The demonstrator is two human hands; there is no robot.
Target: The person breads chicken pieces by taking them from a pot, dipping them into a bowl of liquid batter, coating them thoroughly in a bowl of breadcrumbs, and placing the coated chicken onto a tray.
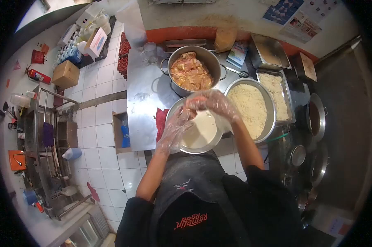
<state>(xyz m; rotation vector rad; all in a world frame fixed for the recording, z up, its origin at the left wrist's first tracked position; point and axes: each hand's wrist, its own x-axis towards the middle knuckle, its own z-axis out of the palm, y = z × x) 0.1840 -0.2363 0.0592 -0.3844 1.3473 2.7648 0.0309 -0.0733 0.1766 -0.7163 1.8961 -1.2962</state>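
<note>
Both my hands wear clear plastic gloves over a metal bowl (217,142) of creamy white batter (202,131). Between them is a piece of raw chicken (190,110), mostly covered by the fingers. My left hand (174,131) grips it from the left, over the bowl's rim. From above and the right, my right hand (215,103) curls its fingers round the same piece. Just beyond stands a deep two-handled pot (210,61) of raw marinated chicken pieces (190,73). To the right is a wide basin (270,105) of pale breading flour (247,109).
A tray of coated pieces (274,92) lies right of the basin. Scissors (240,73), a glass mug (150,52) and a steel container (272,53) stand along the back. A red cloth (160,122) lies left of the bowl. Wide pans (316,117) are at far right.
</note>
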